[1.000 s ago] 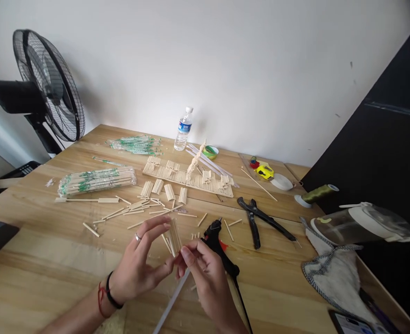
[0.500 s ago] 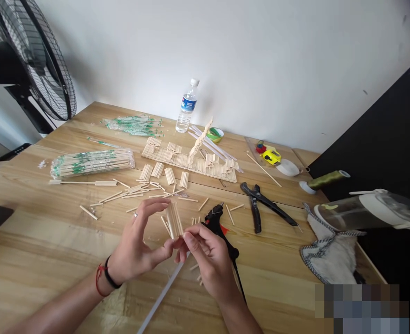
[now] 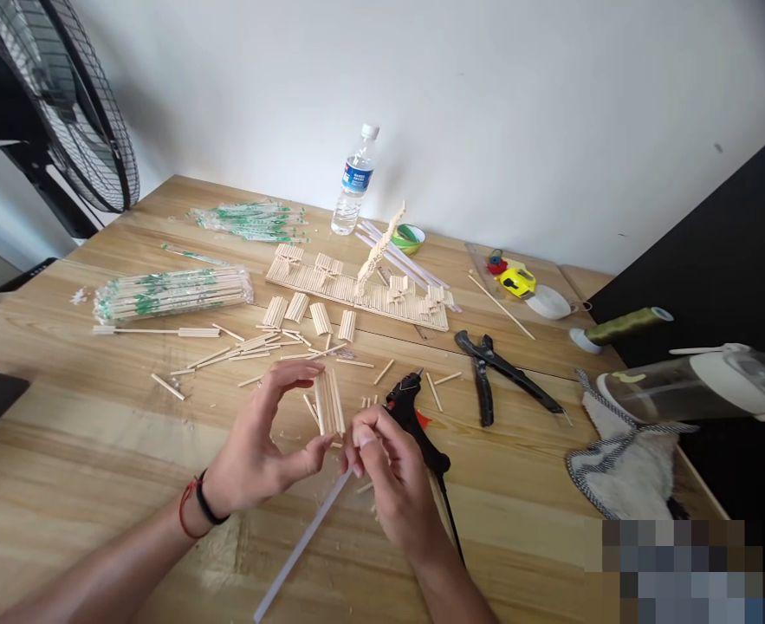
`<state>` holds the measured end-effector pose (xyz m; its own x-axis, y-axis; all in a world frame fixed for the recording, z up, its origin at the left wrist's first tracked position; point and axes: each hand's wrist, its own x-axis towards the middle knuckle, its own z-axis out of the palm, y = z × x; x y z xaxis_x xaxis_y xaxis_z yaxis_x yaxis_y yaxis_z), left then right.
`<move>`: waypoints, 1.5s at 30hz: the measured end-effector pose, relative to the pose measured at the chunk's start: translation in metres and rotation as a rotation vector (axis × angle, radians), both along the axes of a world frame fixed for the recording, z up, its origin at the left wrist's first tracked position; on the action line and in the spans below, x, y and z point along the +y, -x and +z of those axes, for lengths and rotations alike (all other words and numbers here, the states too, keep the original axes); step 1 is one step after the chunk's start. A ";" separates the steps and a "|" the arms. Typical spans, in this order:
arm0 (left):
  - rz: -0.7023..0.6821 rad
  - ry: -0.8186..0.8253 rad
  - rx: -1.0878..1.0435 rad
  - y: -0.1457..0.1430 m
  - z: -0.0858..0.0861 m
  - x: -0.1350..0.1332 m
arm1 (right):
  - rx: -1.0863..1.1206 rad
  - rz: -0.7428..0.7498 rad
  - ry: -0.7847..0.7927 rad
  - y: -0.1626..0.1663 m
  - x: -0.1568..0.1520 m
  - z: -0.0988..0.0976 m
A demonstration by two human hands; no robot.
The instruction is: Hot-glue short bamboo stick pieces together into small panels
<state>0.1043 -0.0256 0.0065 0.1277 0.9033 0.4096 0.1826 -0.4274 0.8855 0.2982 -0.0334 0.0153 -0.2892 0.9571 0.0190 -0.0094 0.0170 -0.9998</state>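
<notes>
One stick panel, raised just above the table and standing on end, spanned between the thumb and fingertips of the left hand, curved in a wide C. Beside its lower corner, the right hand, thumb and fingers bunched close; impossible to tell what, if anything, lies in that pinch. Best to hold by the ends, line up the stick tips and press lightly, so as not to bow the row. Slanting from under the right hand, a clear strip; just beyond, a glue gun. Farther off on the wooden table, loose sticks, four similar panels, a long stick model, pliers, wrapped bundles and a water bottle. Behind, a white wall; to the left, a black fan.
</notes>
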 end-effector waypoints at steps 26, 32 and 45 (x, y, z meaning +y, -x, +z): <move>-0.243 0.160 -0.366 0.004 0.003 0.011 | -0.093 -0.046 -0.057 0.001 0.002 0.001; -0.272 0.184 -0.416 0.005 0.000 0.012 | -0.208 -0.017 -0.108 0.002 0.002 -0.002; -0.292 0.229 -0.472 0.005 -0.002 0.011 | -0.206 0.058 -0.131 0.006 0.003 -0.006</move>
